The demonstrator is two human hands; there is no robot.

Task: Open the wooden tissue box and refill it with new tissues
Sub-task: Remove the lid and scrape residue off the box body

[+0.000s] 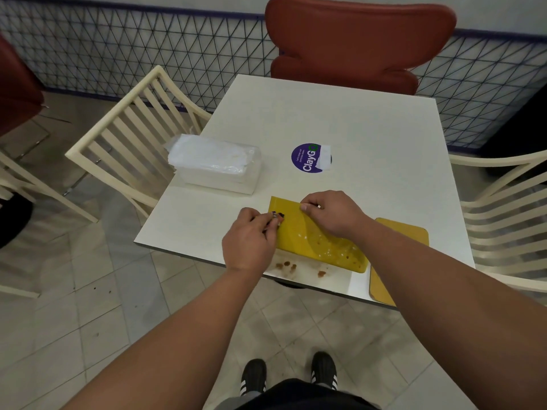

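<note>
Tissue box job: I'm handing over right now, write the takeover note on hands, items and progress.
Left hand pinches the small dark latch at the left end of the yellow wooden tissue box, which lies near the table's front edge.
Right hand grips the box's far edge, steadying it.
Flat yellow panel lies right of the box; whether it is the lid I cannot tell.
Wrapped pack of new tissues waits at the table's left side, untouched.
Left: finish opening, load tissues, close.

a canteen or office pantry eating area. a small white square bench [370, 128] has cream slatted chairs [124, 137] at its sides and a red moulded chair [358, 42] at the far end. a purple round sticker [306, 158] on it mentions keeping pantries clean. pale tiled floor [88, 306], wire-mesh partition [118, 48] behind.
</note>
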